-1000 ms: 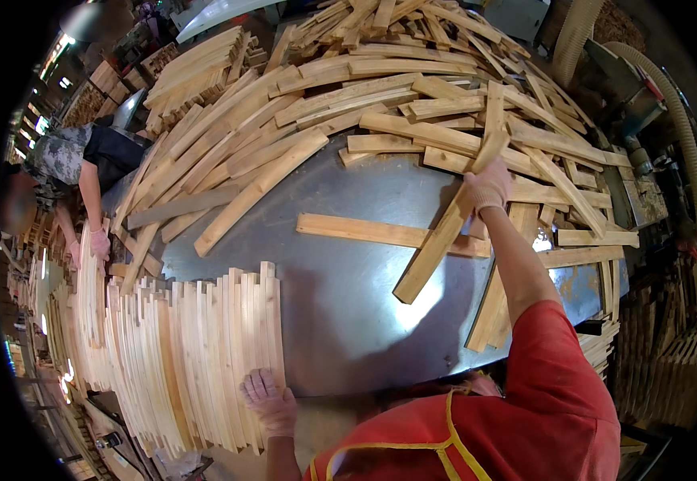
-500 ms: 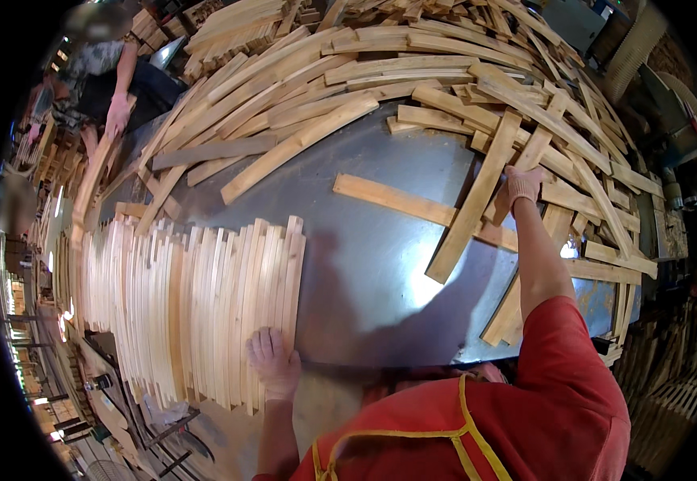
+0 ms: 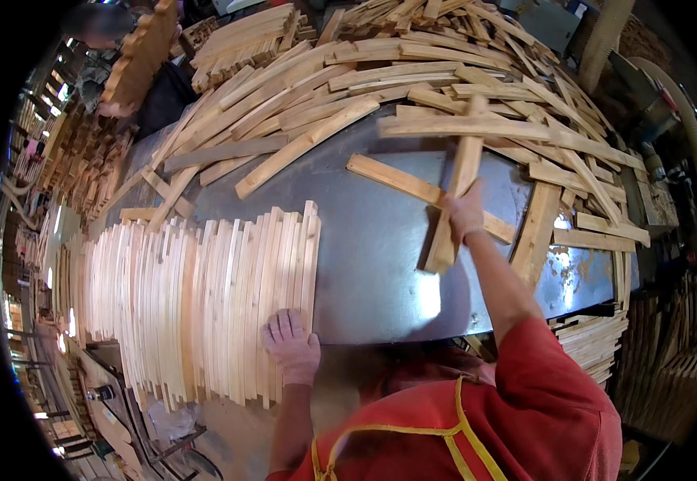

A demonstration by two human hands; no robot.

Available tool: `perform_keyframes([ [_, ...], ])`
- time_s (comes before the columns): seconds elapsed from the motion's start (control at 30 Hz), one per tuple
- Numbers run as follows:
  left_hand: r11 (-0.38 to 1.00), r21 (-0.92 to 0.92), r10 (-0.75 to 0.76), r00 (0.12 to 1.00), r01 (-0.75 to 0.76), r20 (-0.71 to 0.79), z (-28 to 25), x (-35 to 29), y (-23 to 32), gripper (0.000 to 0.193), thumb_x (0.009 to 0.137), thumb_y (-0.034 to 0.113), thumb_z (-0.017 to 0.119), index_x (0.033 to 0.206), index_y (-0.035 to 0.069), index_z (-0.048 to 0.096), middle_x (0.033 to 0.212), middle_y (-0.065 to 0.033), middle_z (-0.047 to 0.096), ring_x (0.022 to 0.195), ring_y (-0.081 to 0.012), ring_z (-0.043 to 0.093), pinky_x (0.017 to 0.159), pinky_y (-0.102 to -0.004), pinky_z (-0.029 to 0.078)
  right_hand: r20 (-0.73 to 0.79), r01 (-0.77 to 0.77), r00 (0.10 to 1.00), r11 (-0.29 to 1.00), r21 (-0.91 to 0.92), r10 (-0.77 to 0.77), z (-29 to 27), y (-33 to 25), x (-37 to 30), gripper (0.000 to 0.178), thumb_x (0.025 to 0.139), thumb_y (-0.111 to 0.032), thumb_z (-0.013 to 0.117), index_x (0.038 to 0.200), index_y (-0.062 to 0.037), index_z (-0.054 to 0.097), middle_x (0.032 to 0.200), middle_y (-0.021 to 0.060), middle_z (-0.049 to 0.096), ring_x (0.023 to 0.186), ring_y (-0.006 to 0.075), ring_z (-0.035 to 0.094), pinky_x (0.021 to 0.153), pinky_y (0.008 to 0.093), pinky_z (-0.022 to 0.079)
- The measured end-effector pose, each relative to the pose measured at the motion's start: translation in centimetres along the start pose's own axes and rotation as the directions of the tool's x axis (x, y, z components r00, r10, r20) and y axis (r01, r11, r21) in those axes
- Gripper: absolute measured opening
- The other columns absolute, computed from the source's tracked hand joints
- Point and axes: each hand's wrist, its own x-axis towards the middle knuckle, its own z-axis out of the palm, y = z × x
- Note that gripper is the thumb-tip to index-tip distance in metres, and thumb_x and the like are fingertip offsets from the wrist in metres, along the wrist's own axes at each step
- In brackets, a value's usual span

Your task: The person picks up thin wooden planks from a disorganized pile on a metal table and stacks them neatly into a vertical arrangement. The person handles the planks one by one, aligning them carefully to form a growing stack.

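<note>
Dozens of pale strips (image 3: 204, 305) are lined up side by side at the left of the table (image 3: 364, 264), so a decent chunk can be counted as done. Plenty is left though: a big heap of boards (image 3: 276, 76) is strewn in a tangle over the far side and the right. One brownish board (image 3: 467, 156) is gripped in the right hand (image 3: 466, 212), fingers closed round it, over the middle of the table. The left hand (image 3: 291, 345) is laid on the near right corner of the row, fingers out, nothing clamped.

As for what's in the way: a loose board (image 3: 401, 179) is crossed by the held one, whose far end meets a long board (image 3: 421, 127); which is on top there can't really be told, blur and all. Far left, stacked wood (image 3: 144, 56) seems to be held by a co-worker's hand (image 3: 116, 110). A corrugated hose (image 3: 605, 40) is hung beyond the far right corner.
</note>
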Motion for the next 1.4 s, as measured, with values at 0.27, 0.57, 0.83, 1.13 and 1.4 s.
perform_keyframes([
  [0.27,0.979,-0.199,-0.053,0.998,0.048,-0.021,1.5,0.2,-0.9,0.085,0.086,0.053,0.078,0.151,0.004,0.053,0.154,-0.0168,0.051,0.149,-0.0403,0.041,0.13,-0.0596,0.023,0.74,-0.052,0.665,0.994,-0.097,0.106,8.3,1.9,-27.7,0.11,0.082,-0.039,0.085,0.166,0.0017,0.027,0.146,0.0316,0.061,0.135,0.0432,0.06,0.114,0.0465,0.05],
  [0.57,0.999,-0.045,0.024,0.999,-0.022,0.041,0.0,0.6,2.1,0.096,0.076,0.042,0.083,0.157,0.007,0.045,0.16,-0.0201,0.044,0.154,-0.0413,0.034,0.132,-0.0614,0.018,0.989,0.22,0.005,0.965,0.142,-0.147,4.7,-4.3,-8.8,0.055,0.097,-0.03,0.075,0.143,-0.0031,0.065,0.133,0.0187,0.073,0.124,0.0288,0.066,0.111,0.0439,0.051],
  [0.83,0.991,-0.131,0.016,1.0,-0.018,-0.017,-1.0,1.6,2.7,0.088,0.071,0.03,0.083,0.15,0.007,0.051,0.152,-0.02,0.051,0.147,-0.0439,0.042,0.127,-0.0633,0.026,0.516,0.505,0.824,-0.111,-0.856,-0.232,-13.0,-4.3,18.2,0.054,0.085,-0.023,0.076,0.137,-0.0134,0.066,0.126,0.0151,0.073,0.118,0.0374,0.068,0.099,0.0489,0.055],
  [1.13,0.996,-0.051,0.065,0.982,-0.075,-0.18,-4.9,9.0,6.6,0.079,0.08,0.041,0.085,0.145,0.007,0.057,0.145,-0.016,0.058,0.139,-0.0405,0.05,0.122,-0.0588,0.035,0.696,0.535,0.718,0.625,-0.568,0.018,-3.6,-5.1,9.8,0.068,0.08,-0.043,0.08,0.134,-0.0053,0.064,0.122,0.025,0.074,0.112,0.0452,0.07,0.097,0.0516,0.057],
  [1.4,0.974,-0.094,-0.177,0.948,0.208,0.264,-8.1,11.0,2.6,0.069,0.094,0.046,0.075,0.15,0.009,0.058,0.138,-0.0134,0.066,0.126,-0.0363,0.064,0.108,-0.05,0.05,0.571,0.475,0.82,0.578,-0.663,-0.019,-8.0,1.1,2.1,0.099,0.077,-0.031,0.087,0.16,-0.0102,0.038,0.128,0.0292,0.067,0.118,0.0489,0.066,0.101,0.0528,0.056],
])
